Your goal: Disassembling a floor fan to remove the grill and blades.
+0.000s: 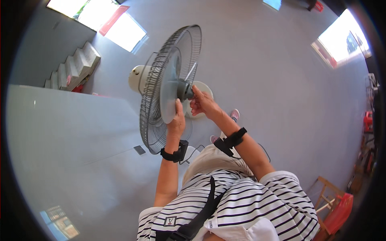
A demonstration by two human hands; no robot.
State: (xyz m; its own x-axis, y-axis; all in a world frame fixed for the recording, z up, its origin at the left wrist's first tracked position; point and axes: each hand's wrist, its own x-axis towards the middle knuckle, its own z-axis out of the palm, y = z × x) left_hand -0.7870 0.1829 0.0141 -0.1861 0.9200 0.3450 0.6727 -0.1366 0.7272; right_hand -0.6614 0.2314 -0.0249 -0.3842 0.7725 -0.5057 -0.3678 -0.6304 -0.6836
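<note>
A standing fan is in front of me, its wire grille (148,120) open at the front and its cream motor housing (136,78) behind it. The translucent grey fan blade (167,106) sits inside the grille. My left hand (176,122) is closed at the blade's lower edge, thumb against its face. At the blade's centre, the fingers of my right hand (205,104) are closed round the dark knob (188,91) on the hub. Part of the round, pale fan base (206,89) shows below, behind my right hand.
To the left spreads a pale glossy surface (72,124) with a small dark flat rectangle (139,150) on it. Concrete steps (80,62) rise at the far left. A wooden chair frame with a red cover (339,213) stands at the lower right. My shoes (235,115) show below the fan.
</note>
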